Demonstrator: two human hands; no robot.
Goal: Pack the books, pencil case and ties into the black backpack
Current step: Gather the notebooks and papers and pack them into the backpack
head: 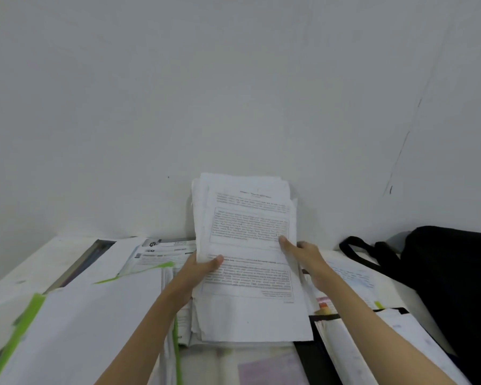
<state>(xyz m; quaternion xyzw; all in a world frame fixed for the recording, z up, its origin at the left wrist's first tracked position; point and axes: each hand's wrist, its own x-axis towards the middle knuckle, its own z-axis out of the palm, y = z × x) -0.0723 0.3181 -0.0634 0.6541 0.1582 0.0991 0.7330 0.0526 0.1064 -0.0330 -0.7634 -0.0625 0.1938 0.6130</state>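
A thick stack of printed white papers (247, 273) is lifted and tilted up in front of the wall. My left hand (197, 273) grips its left edge, thumb on top of the sheet. My right hand (306, 257) grips the right edge, thumb pressed on the text. The black backpack (450, 273) lies at the right on the table, its strap (358, 251) stretched toward the papers. White books with green edges (81, 315) lie at the left. No pencil case or ties can be made out.
More papers and booklets (161, 254) cover the white table (64, 245) behind and under the stack. A black folder with papers (372, 343) lies at the lower right beside a handwritten sheet (356, 279). A bare wall (233, 93) rises close behind the table.
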